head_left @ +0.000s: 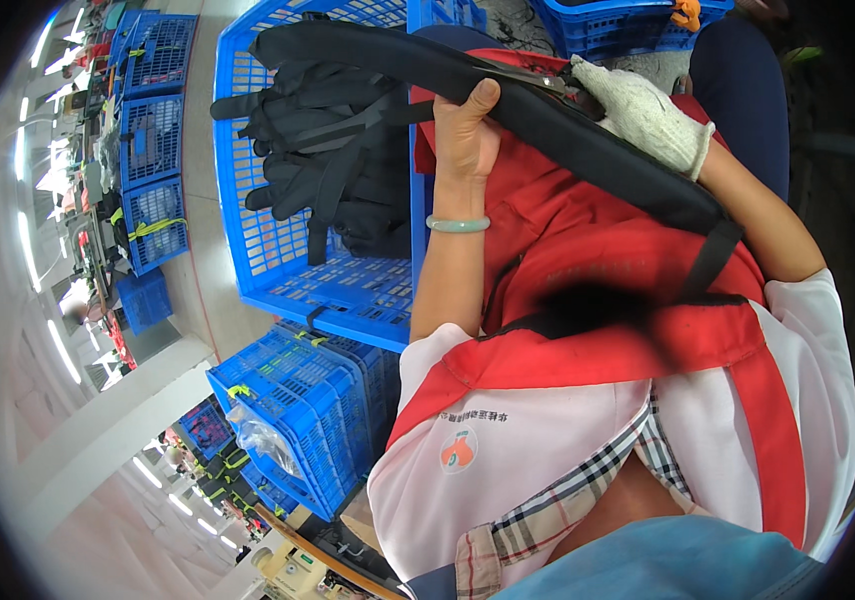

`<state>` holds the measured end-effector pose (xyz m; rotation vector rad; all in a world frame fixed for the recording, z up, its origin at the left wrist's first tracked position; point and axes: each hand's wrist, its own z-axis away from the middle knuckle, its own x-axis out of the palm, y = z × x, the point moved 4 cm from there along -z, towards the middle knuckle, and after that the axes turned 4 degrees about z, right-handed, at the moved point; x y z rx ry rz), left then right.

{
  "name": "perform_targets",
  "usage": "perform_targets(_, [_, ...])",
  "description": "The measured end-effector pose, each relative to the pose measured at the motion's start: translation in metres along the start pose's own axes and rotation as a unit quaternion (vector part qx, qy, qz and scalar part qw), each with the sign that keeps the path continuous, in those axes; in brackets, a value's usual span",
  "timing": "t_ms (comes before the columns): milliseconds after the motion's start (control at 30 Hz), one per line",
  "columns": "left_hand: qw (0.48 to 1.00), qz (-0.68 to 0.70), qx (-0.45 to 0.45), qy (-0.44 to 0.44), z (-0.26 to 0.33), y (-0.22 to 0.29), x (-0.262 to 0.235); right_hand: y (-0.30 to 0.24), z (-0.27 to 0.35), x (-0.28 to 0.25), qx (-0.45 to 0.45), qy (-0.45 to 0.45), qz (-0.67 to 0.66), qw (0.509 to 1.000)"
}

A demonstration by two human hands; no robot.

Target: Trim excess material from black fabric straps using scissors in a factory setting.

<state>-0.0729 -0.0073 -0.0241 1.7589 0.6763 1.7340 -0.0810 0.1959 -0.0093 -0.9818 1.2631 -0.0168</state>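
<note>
A long black padded strap point(588, 140) runs slantwise across my lap, over a red fabric piece point(598, 250). My left hand point(465, 130), bare with a pale green bangle at the wrist, grips the strap near its upper part, thumb on top. My right hand point(648, 112), in a white knit glove, holds the same strap a little farther right, by a dark metal part. The strap's far end reaches over a blue plastic crate point(278, 250) that holds several more black straps point(333, 160).
Another blue slatted crate point(298, 420) with a clear plastic bag stands below the first one. More blue crates point(153, 150) line the floor at the left, and one more is at the top right point(628, 25). A white beam point(118, 420) crosses the lower left.
</note>
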Motion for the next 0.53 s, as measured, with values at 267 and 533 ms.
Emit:
perform_targets(267, [0.998, 0.061, -0.019, 0.016, 0.003, 0.007, -0.005, 0.000, -0.005, 0.011, -0.047, 0.064, -0.025, 0.997])
perform_targets(533, [0.999, 0.046, -0.014, 0.009, 0.001, 0.005, -0.003, 0.006, -0.012, 0.017, -0.004, 0.024, 0.004, 1.000])
